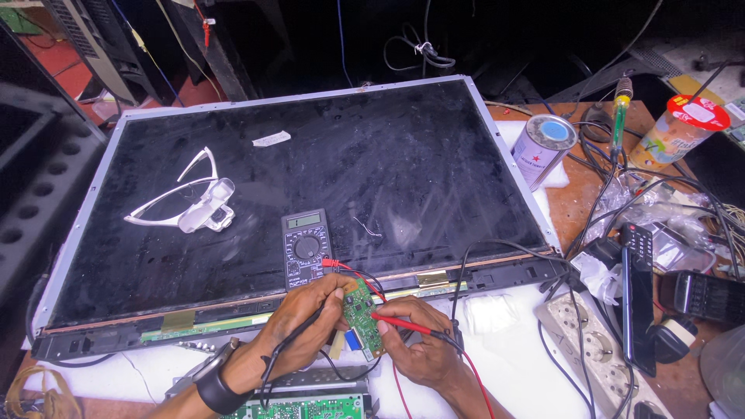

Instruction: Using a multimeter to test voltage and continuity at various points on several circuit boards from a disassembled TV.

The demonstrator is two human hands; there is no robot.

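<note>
— Head view, hands?
— Left hand grips a black probe at the small green circuit board; right hand pinches the red probe on it.
— Board's position?
— Below the multimeter, at the panel's lower edge.

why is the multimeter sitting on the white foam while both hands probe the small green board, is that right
Not quite. The head view shows the multimeter lying on the dark screen panel, near its lower edge, not on white foam. The rest holds: the left hand and the right hand each put a probe to the small green board.
</note>
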